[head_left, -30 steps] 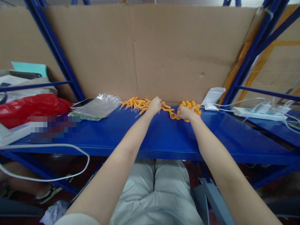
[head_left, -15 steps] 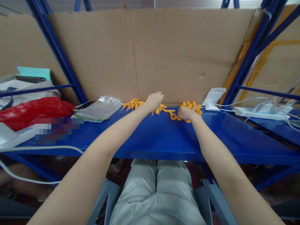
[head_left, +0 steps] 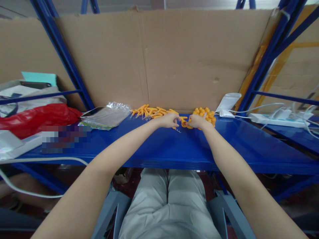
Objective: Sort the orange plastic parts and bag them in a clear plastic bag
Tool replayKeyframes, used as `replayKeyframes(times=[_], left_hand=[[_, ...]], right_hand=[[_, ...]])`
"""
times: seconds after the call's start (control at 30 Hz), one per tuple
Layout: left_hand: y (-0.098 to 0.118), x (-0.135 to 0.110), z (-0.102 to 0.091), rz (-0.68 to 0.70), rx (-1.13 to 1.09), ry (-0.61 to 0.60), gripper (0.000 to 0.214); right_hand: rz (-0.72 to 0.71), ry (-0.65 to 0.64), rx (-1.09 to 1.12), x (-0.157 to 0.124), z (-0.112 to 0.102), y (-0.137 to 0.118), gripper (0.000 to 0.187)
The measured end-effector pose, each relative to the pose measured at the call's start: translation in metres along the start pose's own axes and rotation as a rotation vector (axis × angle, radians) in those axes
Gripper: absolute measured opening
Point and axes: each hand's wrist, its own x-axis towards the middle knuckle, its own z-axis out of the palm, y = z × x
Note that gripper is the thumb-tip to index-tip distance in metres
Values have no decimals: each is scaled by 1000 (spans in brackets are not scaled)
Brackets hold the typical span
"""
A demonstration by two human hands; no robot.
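My left hand (head_left: 170,120) is closed at the right end of a row of orange-handled corkscrews (head_left: 143,110), whose bare metal spirals point toward me. A corkscrew's spiral (head_left: 177,130) sticks out below its fingers; the handle is mostly covered by the hand. Just to the right, my right hand (head_left: 196,121) is closed by an orange cup-shaped piece (head_left: 184,123), its fingertips at the piece's edge. Beside and behind that hand stands a tight cluster of similar orange pieces (head_left: 210,116), partly covered by it.
A blue shelf top (head_left: 154,149) runs along a cardboard panel (head_left: 179,59). Clear plastic bags (head_left: 109,116) and a red bag (head_left: 45,118) lie at left. A white packet (head_left: 228,103) and a white power strip with cables (head_left: 279,120) are at right.
My left hand has come down and to the right from above the corkscrews, and a spiral now shows beneath it. My right hand has shifted slightly left, toward the cup-shaped piece.
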Motion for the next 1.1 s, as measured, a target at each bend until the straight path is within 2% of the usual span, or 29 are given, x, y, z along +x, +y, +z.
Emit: replayKeyframes(times=[0.07,0.23,0.3,0.37,0.5,0.67,0.83,0.93,1.1], left_hand=[[-11,-2,0,-8,-43,22,31],[-46,-14,7,-36,90,234,24],[-57,-20,15,-34,150,215,30],[-64,-24,24,-16,183,139,38],[-59,-25,32,-36,204,103,38],[-44,-28,25,-117,180,54,36],[-40,-35,17,-156,106,-19,50],[-39,-36,15,-166,90,-51,46],[-33,-39,12,-297,-31,-142,39]], right_hand=[[10,1,6,0,1,-2,36],[26,14,12,1,3,-2,37],[30,13,8,1,3,-3,40],[30,15,3,0,2,-4,43],[35,13,-1,-3,1,-6,43],[29,2,-8,-5,0,-8,41],[17,17,1,-7,-1,-7,34],[28,13,-17,-7,-1,-6,30],[10,-28,-25,-6,-2,-4,25]])
